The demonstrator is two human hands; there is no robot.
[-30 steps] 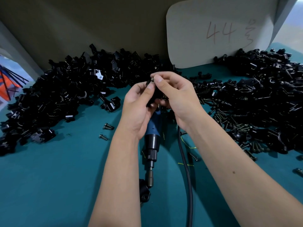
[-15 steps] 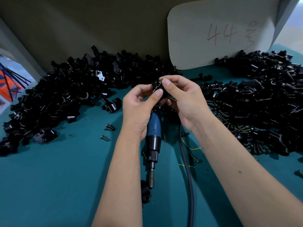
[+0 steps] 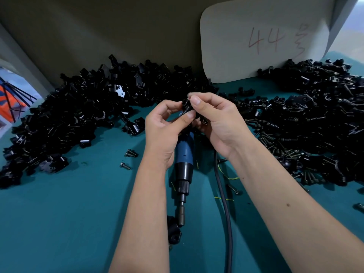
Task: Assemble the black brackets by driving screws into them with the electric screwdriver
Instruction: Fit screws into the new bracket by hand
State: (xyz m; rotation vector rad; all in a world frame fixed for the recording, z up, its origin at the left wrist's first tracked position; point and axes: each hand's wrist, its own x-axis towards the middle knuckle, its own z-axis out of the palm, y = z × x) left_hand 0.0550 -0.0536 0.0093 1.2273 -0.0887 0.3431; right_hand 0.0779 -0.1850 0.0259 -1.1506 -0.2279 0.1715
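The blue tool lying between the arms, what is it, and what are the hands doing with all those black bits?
The picture comes from a camera worn on a person's head, looking down at a green table. The blue and black electric screwdriver lies there, with nobody holding it. The left hand and right hand together pinch one small black bracket. Heaps of black brackets lie left and right, with loose screws scattered about. The white card marked 44 leans behind.

Teal felt-covered tabletop (image 3: 59,223), dull olive back wall (image 3: 118,26) behind it, pale rounded card (image 3: 226,46) marked "44" leaning against wall, grey upright post (image 3: 23,62) at wall's left end.
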